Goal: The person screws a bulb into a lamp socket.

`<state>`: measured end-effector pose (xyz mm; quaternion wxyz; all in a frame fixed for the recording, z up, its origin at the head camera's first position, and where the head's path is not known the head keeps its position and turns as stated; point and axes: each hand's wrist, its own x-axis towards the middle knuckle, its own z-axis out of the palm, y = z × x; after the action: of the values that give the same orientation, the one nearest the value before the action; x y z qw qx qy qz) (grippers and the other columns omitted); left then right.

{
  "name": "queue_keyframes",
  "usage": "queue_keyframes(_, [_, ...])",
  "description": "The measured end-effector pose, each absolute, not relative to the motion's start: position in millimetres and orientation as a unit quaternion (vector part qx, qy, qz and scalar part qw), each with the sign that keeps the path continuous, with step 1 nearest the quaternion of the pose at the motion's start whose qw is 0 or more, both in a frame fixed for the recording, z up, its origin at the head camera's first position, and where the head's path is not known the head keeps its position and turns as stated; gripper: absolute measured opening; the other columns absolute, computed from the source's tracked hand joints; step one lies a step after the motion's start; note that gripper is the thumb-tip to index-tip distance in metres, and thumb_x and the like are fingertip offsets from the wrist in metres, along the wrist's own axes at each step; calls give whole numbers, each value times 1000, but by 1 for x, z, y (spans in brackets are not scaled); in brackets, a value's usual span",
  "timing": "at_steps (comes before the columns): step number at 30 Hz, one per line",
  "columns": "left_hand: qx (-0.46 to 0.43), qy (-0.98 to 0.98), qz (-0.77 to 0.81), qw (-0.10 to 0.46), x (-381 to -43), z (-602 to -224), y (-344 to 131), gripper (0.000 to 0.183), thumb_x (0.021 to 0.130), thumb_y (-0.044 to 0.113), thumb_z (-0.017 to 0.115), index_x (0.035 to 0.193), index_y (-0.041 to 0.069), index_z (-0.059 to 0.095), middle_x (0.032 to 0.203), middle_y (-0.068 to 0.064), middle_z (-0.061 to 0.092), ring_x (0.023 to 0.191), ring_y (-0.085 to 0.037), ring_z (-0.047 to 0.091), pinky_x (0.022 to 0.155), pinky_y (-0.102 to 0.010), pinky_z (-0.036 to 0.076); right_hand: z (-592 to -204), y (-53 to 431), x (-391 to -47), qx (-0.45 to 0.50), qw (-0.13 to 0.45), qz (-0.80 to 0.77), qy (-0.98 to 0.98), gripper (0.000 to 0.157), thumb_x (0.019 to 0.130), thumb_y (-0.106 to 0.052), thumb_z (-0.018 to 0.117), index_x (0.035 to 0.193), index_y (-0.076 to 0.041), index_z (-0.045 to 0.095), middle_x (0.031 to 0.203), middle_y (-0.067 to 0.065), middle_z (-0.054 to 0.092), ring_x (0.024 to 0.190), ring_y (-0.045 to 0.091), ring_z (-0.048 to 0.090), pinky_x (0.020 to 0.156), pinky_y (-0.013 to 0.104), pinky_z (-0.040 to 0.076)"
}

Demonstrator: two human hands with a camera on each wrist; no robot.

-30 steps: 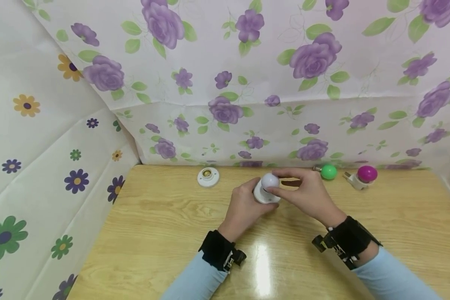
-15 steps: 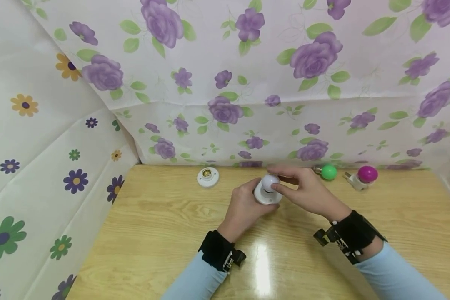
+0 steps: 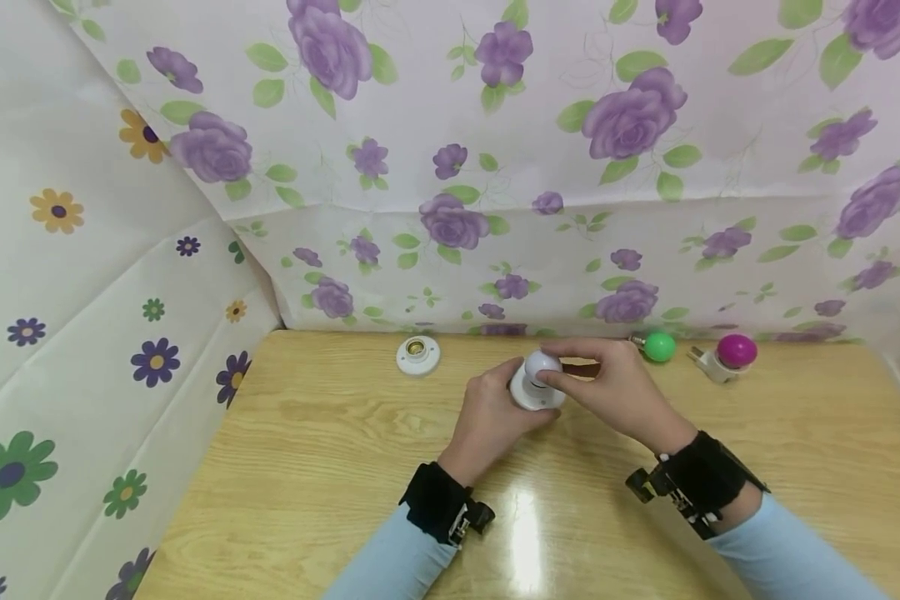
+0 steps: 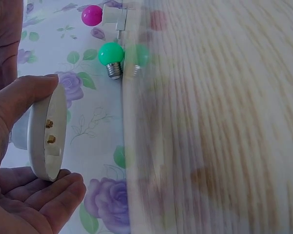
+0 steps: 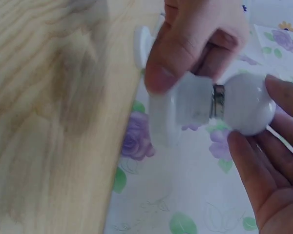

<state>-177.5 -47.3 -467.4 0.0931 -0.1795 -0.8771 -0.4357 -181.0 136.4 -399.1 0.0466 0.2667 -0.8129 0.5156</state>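
My left hand (image 3: 491, 414) grips a white round lamp holder (image 4: 45, 134) by its rim, thumb on one side and fingers on the other. Brass screws show on the underside of its base in the left wrist view. A white bulb (image 5: 250, 104) sits in the holder's socket, with a narrow band of its metal thread (image 5: 218, 101) showing between glass and socket. My right hand (image 3: 621, 387) pinches the bulb's glass between thumb and fingers. In the left wrist view, the holder is raised above the wooden table (image 3: 322, 467).
A second white lamp holder (image 3: 418, 356) stands at the table's back edge, left of my hands. At the back right lie a green bulb (image 3: 658, 347) and a white plug adapter (image 3: 716, 367) with a magenta bulb (image 3: 737, 351) in it. Flowered sheeting (image 3: 390, 167) rises behind the table.
Half a second ago my right hand was rolled back, its thumb farther round on the bulb. Now the hand has turned again and the thumb lies lower on the glass. The left hand stays put.
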Motion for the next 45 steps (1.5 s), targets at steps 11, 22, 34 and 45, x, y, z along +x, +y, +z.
queue_keyframes(11, [-181,-877,-435,93,-178,-467,-46,53,68,44,79,112,24,59,99,12,61,90,1,56,73,-18,45,-375,137,-172,280,29,506,-815,43,83,-17,70,123,-8,58,127,0,53,116,18,49,90,39,43])
queue_keyframes(22, [-187,-873,-443,83,-178,-466,-49,57,69,46,78,118,24,57,102,12,60,92,1,55,72,-19,46,-373,138,-174,299,-45,494,-815,46,86,-12,66,129,-4,52,131,10,50,117,23,48,91,37,42])
queue_keyframes(34, [-184,-873,-443,84,-177,-464,-49,55,69,45,78,117,27,57,101,13,60,91,1,55,71,-19,46,-390,138,-179,266,-12,524,-809,41,81,-14,72,120,-9,60,124,7,56,111,19,53,79,32,48])
queue_keyframes(45, [-184,-871,-446,92,-176,-467,-50,55,68,45,79,115,25,59,102,13,61,93,1,55,75,-21,46,-411,142,-188,259,42,492,-830,47,78,-41,72,121,-25,59,122,-8,56,113,10,50,85,33,46])
